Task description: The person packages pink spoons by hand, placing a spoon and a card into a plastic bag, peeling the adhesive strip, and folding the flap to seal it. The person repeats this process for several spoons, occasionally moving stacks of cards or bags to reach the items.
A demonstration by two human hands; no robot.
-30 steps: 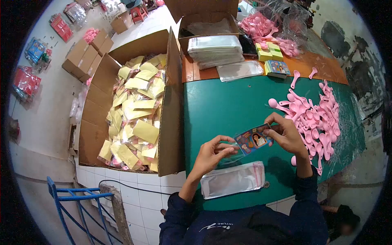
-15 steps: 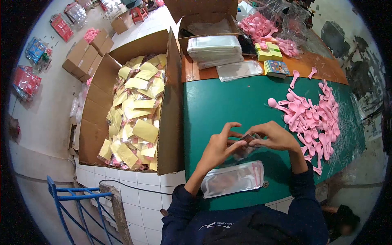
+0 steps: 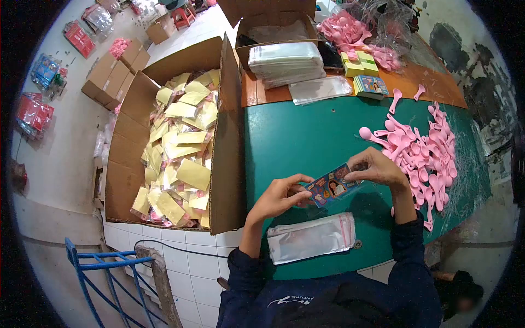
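A printed card (image 3: 332, 186), blue with colourful pictures, is held up between my two hands over the green table (image 3: 295, 142). Clear plastic seems to surround it. My left hand (image 3: 280, 198) pinches its left end between thumb and fingers. At the upper right end, my right hand (image 3: 378, 167) grips it with thumb and fingertips. Just below the hands lies a stack of clear plastic bags (image 3: 311, 239) with a pinkish strip along the right edge. Pink plastic spoons (image 3: 421, 158) are heaped to the right of my right hand.
A large cardboard box (image 3: 229, 147) full of yellow-backed packets (image 3: 191, 174) stands left of the table. Along the back are more clear bags (image 3: 287, 60), a stack of printed cards (image 3: 372, 86), yellow card bundles (image 3: 361, 64) and more pink spoons (image 3: 344, 30). A blue metal frame (image 3: 109, 266) stands lower left.
My hands have moved apart, and the card, previously mostly hidden between them, now shows its printed face stretched between them. The left hand has shifted slightly left and the right hand slightly up.
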